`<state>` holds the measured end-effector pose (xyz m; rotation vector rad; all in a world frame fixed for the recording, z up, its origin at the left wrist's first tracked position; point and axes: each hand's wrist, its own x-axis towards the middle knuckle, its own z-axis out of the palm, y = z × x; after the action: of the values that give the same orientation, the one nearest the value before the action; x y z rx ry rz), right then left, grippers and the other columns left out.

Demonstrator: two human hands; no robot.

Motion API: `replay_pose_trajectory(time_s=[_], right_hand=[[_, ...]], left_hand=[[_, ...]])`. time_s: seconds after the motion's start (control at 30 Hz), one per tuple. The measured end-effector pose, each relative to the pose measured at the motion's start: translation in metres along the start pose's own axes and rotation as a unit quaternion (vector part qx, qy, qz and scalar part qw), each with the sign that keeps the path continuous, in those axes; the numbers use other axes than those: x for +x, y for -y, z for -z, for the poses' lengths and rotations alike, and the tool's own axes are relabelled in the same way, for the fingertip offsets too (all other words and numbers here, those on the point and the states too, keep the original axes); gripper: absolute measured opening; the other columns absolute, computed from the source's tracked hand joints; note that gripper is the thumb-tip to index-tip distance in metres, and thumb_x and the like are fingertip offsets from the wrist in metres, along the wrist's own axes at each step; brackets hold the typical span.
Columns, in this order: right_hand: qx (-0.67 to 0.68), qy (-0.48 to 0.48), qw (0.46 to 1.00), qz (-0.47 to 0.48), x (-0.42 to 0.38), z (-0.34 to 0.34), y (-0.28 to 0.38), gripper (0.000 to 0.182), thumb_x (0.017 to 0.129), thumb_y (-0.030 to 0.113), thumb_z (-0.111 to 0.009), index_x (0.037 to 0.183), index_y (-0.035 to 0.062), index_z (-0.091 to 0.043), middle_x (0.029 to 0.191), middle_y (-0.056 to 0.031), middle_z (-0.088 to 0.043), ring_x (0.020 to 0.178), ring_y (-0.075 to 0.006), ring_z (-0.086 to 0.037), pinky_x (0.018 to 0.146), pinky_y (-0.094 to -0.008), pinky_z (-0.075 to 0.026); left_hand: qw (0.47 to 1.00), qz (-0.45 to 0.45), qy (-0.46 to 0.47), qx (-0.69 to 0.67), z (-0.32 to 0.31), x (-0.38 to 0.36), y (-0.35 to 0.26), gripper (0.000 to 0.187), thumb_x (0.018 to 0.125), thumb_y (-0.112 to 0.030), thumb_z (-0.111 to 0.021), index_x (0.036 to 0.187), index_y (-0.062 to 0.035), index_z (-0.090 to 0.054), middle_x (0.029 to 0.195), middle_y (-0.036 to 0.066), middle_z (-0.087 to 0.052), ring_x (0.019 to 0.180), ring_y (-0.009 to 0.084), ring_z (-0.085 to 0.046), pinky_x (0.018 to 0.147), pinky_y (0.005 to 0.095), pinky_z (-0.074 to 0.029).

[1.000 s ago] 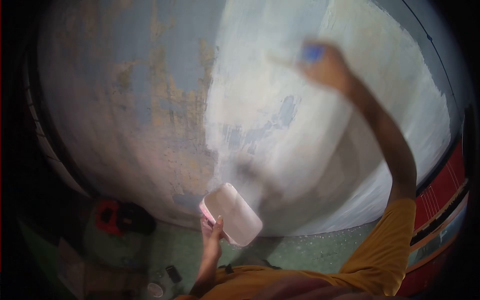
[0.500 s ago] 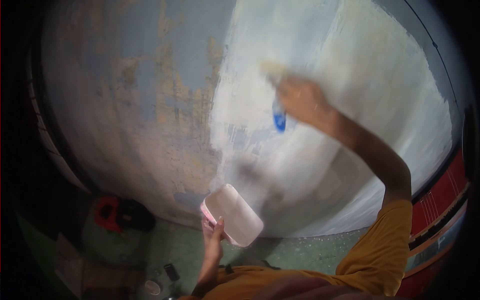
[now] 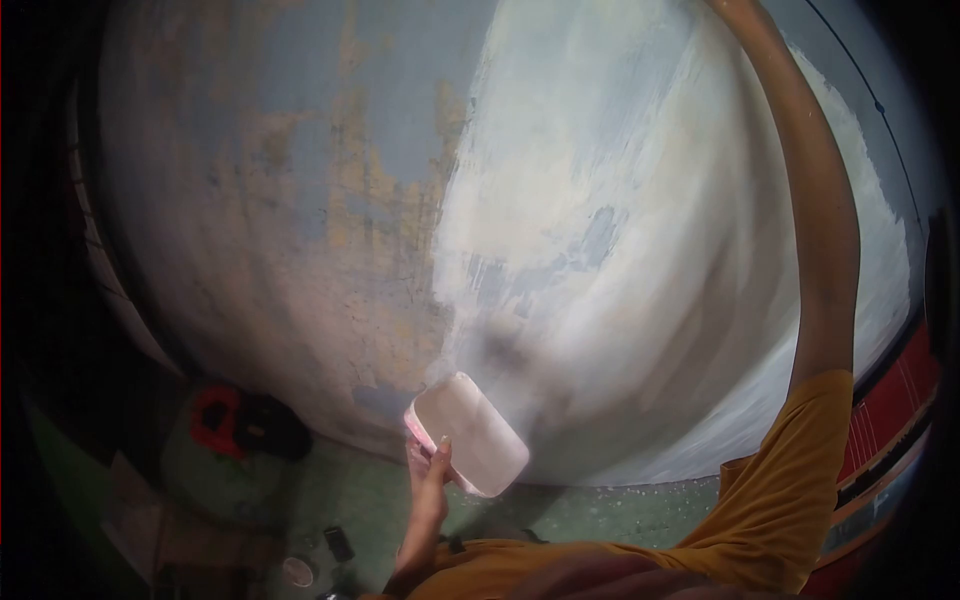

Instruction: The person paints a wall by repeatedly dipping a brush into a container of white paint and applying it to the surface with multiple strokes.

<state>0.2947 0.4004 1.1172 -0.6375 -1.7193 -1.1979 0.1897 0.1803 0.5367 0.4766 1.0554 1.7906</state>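
L hand [image 3: 428,478] grips rect. tray [image 3: 468,434] by its near edge, fingers curled round rim, held level at waist, prob. so contents stay in. R arm [image 3: 815,215] raised up wall [image 3: 600,220] w/ fresh white coat; R hand out of frame, fingers can't tell.

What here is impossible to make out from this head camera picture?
- Right hand: cut off by the top edge; only the raised arm shows.
- White tray in the left hand: its contents are too pale to tell.
- Small things on the floor: too dark and small.
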Motion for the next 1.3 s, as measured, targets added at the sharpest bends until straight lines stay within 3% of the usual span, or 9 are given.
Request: replay_pose_trajectory(time_s=[0.17, 0.3, 0.43, 0.57, 0.63, 0.73, 0.97, 1.17, 1.3], right_hand=[[-0.104, 0.073, 0.974, 0.190, -0.120, -0.043, 0.041, 0.010, 0.078, 0.009, -0.062, 0.086, 0.0071, -0.068, 0.088, -0.0103, -0.066, 0.085, -0.0237, -0.065, 0.071, -0.0360, -0.055], [0.055, 0.119, 0.945, 0.301, -0.251, -0.056, 0.092, 0.016, 0.070, 0.010, -0.063, 0.084, 0.0066, -0.069, 0.088, -0.0030, -0.062, 0.081, -0.0174, -0.061, 0.058, -0.0306, -0.055], [0.222, 0.292, 0.893, 0.261, -0.300, -0.047, 0.120, 0.020, 0.080, 0.011, -0.060, 0.095, 0.0012, -0.068, 0.100, -0.0113, -0.065, 0.081, -0.0235, -0.064, 0.058, -0.0358, -0.056], [0.143, 0.393, 0.909, -0.010, -0.208, -0.052, 0.084, 0.029, 0.096, 0.026, -0.048, 0.089, 0.0048, -0.067, 0.100, -0.0133, -0.066, 0.084, -0.0266, -0.064, 0.070, -0.0402, -0.055], [0.038, 0.321, 0.946, -0.018, -0.169, -0.055, 0.066, 0.024, 0.091, 0.023, -0.052, 0.084, 0.0061, -0.067, 0.105, -0.0113, -0.066, 0.089, -0.0240, -0.063, 0.069, -0.0375, -0.055], [0.095, -0.039, 0.987, 0.123, -0.171, -0.060, 0.054, 0.011, 0.084, 0.016, -0.061, 0.088, 0.0108, -0.069, 0.091, -0.0112, -0.067, 0.087, -0.0296, -0.064, 0.068, -0.0378, -0.054], [0.121, 0.194, 0.951, 0.207, -0.365, -0.078, 0.150, 0.024, 0.070, 0.011, -0.065, 0.093, 0.0074, -0.071, 0.101, -0.0025, -0.061, 0.094, -0.0207, -0.062, 0.064, -0.0328, -0.055], [0.440, 0.168, 0.879, -0.073, -0.418, -0.022, 0.169, 0.025, 0.081, 0.004, -0.066, 0.105, 0.0023, -0.067, 0.100, -0.0102, -0.068, 0.086, -0.0209, -0.066, 0.071, -0.0298, -0.054], [0.621, 0.244, 0.600, -0.442, -0.432, 0.060, 0.186, 0.024, 0.086, 0.009, -0.068, 0.106, -0.0050, -0.063, 0.090, -0.0100, -0.069, 0.080, -0.0146, -0.066, 0.067, -0.0254, -0.051]], left_hand=[[1.000, -0.004, -0.010, 0.006, -0.002, -0.002, -0.001, 0.063, 0.086, -0.041, -0.065, 0.130, -0.0077, -0.035, 0.115, 0.010, -0.050, 0.097, 0.0170, -0.056, 0.069, 0.0299, -0.050], [1.000, 0.001, -0.015, -0.007, -0.007, -0.006, -0.009, 0.062, 0.088, -0.034, -0.064, 0.132, -0.0041, -0.032, 0.117, 0.011, -0.050, 0.102, 0.0175, -0.055, 0.078, 0.0304, -0.049], [1.000, 0.007, -0.023, -0.003, -0.013, -0.012, -0.016, 0.062, 0.089, -0.032, -0.064, 0.133, -0.0026, -0.030, 0.117, 0.012, -0.050, 0.104, 0.0172, -0.054, 0.081, 0.0303, -0.049], [1.000, 0.006, -0.023, 0.001, -0.012, -0.012, -0.014, 0.063, 0.089, -0.032, -0.064, 0.133, -0.0025, -0.030, 0.118, 0.012, -0.049, 0.105, 0.0175, -0.054, 0.082, 0.0306, -0.049], [1.000, 0.012, -0.023, 0.002, -0.005, -0.004, -0.007, 0.063, 0.089, -0.032, -0.064, 0.134, -0.0024, -0.030, 0.119, 0.012, -0.049, 0.106, 0.0178, -0.054, 0.082, 0.0309, -0.049], [0.999, 0.020, -0.034, -0.001, -0.007, -0.005, -0.007, 0.064, 0.089, -0.031, -0.064, 0.135, -0.0020, -0.029, 0.120, 0.012, -0.048, 0.108, 0.0185, -0.053, 0.084, 0.0319, -0.049], [0.999, 0.024, -0.036, -0.001, -0.004, -0.001, 0.000, 0.068, 0.088, -0.035, -0.066, 0.135, -0.0012, -0.029, 0.124, 0.014, -0.045, 0.114, 0.0213, -0.049, 0.090, 0.0355, -0.046], [1.000, -0.011, -0.012, 0.011, -0.003, 0.002, 0.000, 0.070, 0.087, -0.037, -0.067, 0.133, -0.0006, -0.030, 0.119, 0.013, -0.046, 0.110, 0.0205, -0.051, 0.083, 0.0344, -0.050], [0.998, -0.042, 0.021, 0.037, -0.006, -0.001, -0.003, 0.060, 0.090, -0.039, -0.061, 0.133, -0.0070, -0.034, 0.120, 0.009, -0.051, 0.104, 0.0163, -0.056, 0.082, 0.0312, -0.048]])
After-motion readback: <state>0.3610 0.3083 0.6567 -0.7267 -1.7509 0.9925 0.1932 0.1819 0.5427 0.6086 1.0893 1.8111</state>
